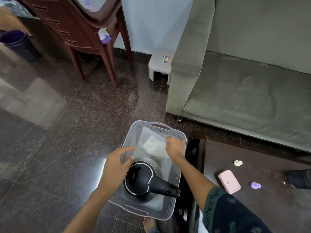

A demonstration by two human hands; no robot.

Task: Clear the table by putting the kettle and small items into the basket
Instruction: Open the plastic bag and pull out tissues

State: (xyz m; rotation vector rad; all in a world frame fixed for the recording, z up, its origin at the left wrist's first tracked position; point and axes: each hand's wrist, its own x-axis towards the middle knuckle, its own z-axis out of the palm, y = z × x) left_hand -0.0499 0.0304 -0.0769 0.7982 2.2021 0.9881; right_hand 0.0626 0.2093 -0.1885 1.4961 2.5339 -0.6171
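A grey perforated basket (176,185) sits on the floor beside the dark wooden table (269,207). Inside it a black kettle (143,179) stands upright, handle pointing right. A clear plastic pouch (151,143) with something pale inside is held over the basket's far half. My left hand (116,163) pinches its near left edge. My right hand (175,147) grips its right edge. On the table lie a pink case (229,181), a purple small item (255,185) and a white small item (238,163).
A grey-green sofa (244,91) stands behind the table. A white plastic stool (159,64) sits by the sofa's arm. Brown plastic chairs (80,34) and a dark bin (18,44) are at the far left. A dark object (299,179) lies at the table's right edge.
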